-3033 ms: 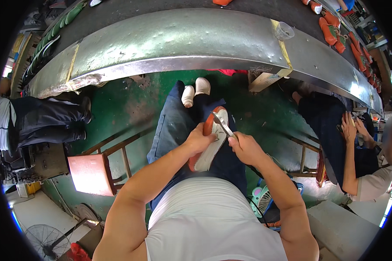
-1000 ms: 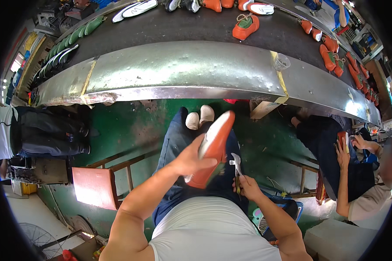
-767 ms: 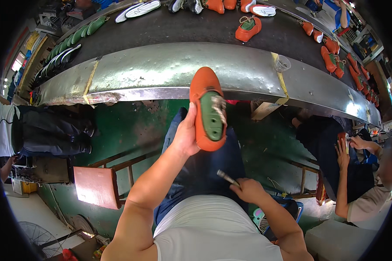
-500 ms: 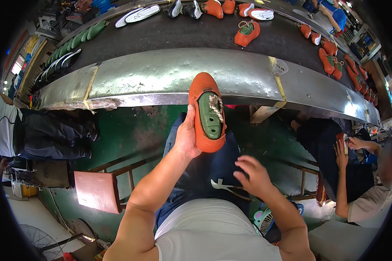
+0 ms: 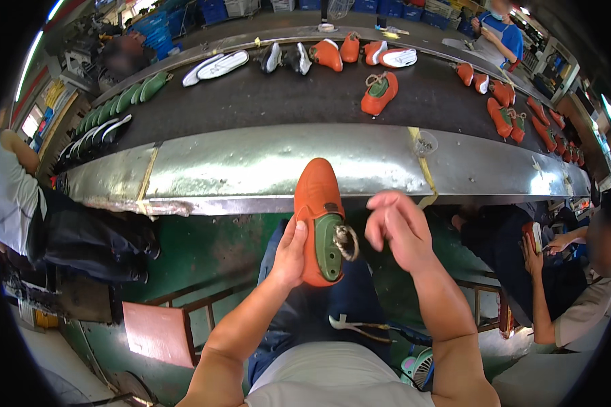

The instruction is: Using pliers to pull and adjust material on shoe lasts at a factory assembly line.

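Note:
An orange shoe [image 5: 317, 186] points toe-away in front of my body, and my left hand [image 5: 290, 254] grips its left side. Inside the shoe sits a green last [image 5: 329, 261] with small holes, and a rope loop [image 5: 346, 243] sticks up from it. To the right of the shoe, apart from it, hovers my right hand [image 5: 400, 230], its fingers loosely bent with nothing visible in them. Across my lap lies a metal tool [image 5: 346, 323] with a hammer-like head and thin handles.
Ahead runs a metal-edged bench [image 5: 251, 156] with a dark surface. On it stand an orange shoe with a rope loop [image 5: 379, 93], white soles [image 5: 217, 66], green lasts [image 5: 129, 95] and a clear cup [image 5: 426, 142]. A stool [image 5: 157, 332] is at left; a co-worker [image 5: 557, 285] sits at right.
The view has tilted up, showing more beyond the bench. My right hand has risen from near my lap to beside the shoe. The rope loop now stands out to the right.

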### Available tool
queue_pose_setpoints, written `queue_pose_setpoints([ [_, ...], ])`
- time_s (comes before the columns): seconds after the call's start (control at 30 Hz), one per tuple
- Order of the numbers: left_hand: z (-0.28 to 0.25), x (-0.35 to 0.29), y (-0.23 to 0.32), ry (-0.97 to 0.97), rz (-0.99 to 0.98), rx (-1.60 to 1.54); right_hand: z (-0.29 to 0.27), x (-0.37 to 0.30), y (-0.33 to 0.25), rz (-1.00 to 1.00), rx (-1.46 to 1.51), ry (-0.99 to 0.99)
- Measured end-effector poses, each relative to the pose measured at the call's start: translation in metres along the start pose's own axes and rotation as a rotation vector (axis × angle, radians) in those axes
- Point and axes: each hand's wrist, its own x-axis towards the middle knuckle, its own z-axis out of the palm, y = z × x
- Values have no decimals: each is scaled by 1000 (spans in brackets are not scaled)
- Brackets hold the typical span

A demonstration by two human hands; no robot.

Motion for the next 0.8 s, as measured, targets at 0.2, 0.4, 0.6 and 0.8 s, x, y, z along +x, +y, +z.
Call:
queue_pose_setpoints([
  [0.2, 42, 111, 39, -213, -79, -158, -125, 56, 86, -285, -1309, 258],
  [0.4, 86, 326, 94, 187, -159, 306, -123, 65, 83, -148, -1409, 131],
  [0.6, 74, 425, -3, 144, 146, 808, -122, 71, 80, -92, -1443, 129],
  [0.8, 22, 505, 34, 562, 557, 1283, -121, 81, 84, -71, -1426, 108],
])
